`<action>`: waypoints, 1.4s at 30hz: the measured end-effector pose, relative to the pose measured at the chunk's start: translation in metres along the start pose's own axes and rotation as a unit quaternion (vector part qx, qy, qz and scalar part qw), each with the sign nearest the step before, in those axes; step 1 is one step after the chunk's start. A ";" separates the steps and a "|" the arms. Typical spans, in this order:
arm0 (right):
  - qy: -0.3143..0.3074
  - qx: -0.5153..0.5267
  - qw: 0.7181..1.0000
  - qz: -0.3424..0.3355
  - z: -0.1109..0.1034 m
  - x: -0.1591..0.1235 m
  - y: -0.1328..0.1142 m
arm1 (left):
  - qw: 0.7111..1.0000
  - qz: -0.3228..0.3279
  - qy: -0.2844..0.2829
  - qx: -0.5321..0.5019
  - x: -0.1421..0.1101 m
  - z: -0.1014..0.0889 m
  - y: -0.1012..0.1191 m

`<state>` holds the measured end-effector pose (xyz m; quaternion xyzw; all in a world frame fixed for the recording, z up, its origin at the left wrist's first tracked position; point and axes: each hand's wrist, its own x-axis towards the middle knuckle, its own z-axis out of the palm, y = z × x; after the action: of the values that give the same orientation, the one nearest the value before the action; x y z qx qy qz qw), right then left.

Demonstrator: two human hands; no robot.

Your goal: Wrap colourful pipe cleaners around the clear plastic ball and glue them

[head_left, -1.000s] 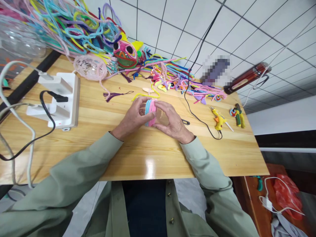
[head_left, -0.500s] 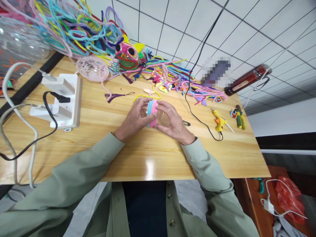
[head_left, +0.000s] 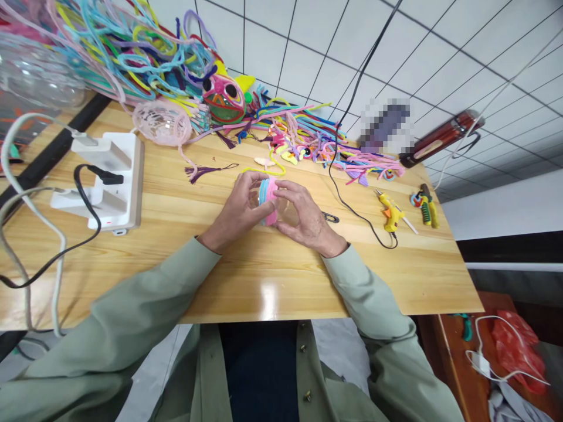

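Note:
A clear plastic ball [head_left: 286,212], wrapped round its middle with blue and pink pipe cleaners [head_left: 269,202], is held between both hands over the table. My left hand [head_left: 240,208] grips its left side, the thumb pressed on the pink band. On the other side, the fingers of my right hand [head_left: 305,217] curve round the clear part and touch the pink edge. A yellow pipe cleaner [head_left: 277,172] lies just behind the ball. To the right of my right hand is a small black tool [head_left: 331,217], partly hidden by it.
A yellow glue gun [head_left: 391,212] and yellow-green pliers [head_left: 427,206] lie at the right. A white power strip [head_left: 135,187] with cables stands at the left. Pipe cleaners [head_left: 303,126] heap along the wall near a pink-faced figure [head_left: 225,97]. A dark red flask [head_left: 444,139] lies behind.
The hands and ball stay almost in place, with only slight finger movement on the bands. The whole view has shifted a little.

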<state>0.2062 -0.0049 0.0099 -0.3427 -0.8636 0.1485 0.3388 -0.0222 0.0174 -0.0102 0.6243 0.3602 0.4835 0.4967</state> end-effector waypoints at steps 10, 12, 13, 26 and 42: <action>-0.015 -0.001 1.000 0.016 -0.001 0.000 0.001 | 1.000 -0.020 -0.002 -0.018 0.001 -0.003 0.008; -0.015 -0.002 1.000 0.008 0.000 -0.001 0.001 | 0.999 -0.026 -0.012 -0.034 0.002 -0.002 0.011; -0.013 0.000 1.000 0.001 0.000 -0.001 0.001 | 0.998 -0.031 -0.020 -0.043 0.002 -0.002 0.014; 0.028 0.080 0.996 0.034 -0.004 -0.004 -0.009 | 0.978 0.085 0.012 0.188 -0.001 -0.003 0.012; 0.050 0.058 0.997 0.024 0.000 -0.001 -0.012 | 0.984 0.057 -0.065 0.153 -0.004 -0.013 0.011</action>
<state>0.2009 -0.0147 0.0151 -0.3501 -0.8268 0.1891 0.3975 -0.0363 0.0151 -0.0003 0.7427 0.3608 0.4086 0.3890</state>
